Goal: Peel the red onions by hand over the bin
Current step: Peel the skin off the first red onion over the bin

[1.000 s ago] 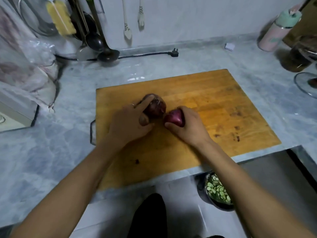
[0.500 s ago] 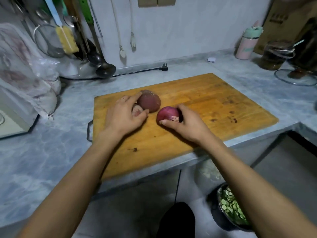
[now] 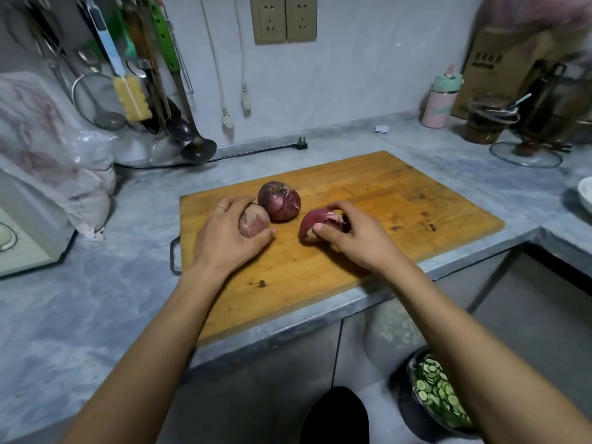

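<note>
Three red onions (image 3: 279, 200) on cutting board (image 3: 416, 200) | left hand (image 3: 224, 238) cups one, right hand (image 3: 355, 240) pinches another | firm, papery skin (brittle, slippery); start at root tuft.

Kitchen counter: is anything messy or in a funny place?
Yes. A black plug lies loose on the counter, not in the wall sockets. The cutting board has dark stains.
</note>
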`<state>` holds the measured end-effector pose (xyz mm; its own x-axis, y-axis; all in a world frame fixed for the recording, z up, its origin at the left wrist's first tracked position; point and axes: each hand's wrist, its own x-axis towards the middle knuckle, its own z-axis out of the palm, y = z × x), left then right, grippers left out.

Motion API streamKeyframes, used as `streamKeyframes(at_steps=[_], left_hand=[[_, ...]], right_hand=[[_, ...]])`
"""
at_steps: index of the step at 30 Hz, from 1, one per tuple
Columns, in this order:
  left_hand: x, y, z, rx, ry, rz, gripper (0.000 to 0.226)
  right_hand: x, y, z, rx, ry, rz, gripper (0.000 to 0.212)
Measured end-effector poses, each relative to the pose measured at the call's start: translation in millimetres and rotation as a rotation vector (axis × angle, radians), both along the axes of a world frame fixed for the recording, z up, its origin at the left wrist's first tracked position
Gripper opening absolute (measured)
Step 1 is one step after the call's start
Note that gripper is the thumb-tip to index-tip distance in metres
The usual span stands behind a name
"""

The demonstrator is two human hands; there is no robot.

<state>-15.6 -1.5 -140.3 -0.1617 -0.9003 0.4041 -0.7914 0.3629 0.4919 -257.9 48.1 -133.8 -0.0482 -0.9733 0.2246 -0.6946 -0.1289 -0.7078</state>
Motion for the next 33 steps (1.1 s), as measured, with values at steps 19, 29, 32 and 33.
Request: streamKeyframes(at_steps=[19, 29, 32, 33], left_hand=[[-89.6, 44.5, 6.8, 0.147, 0.135, -0.368, 0.07], [-155.6, 151.2, -46.2, 0.458, 0.616, -0.751, 0.062], [-178.0, 172.3, -78.3, 0.597, 0.551, -0.826, 0.062], [-184.6, 179.6, -89.5, 0.631, 0.538, -0.837, 0.062]], right_hand=[[-9.7, 36.6, 3.9, -0.339, -0.263, -0.175, 0.017], [-58.7, 175.9, -46.6, -0.323, -0.629, -0.381, 0.005], [-78.0, 214.1, -78.4, -0.285, -0.637, -0.492, 0.009], [-83.8, 225.1, -88.6, -0.273, -0.621, -0.528, 0.009]])
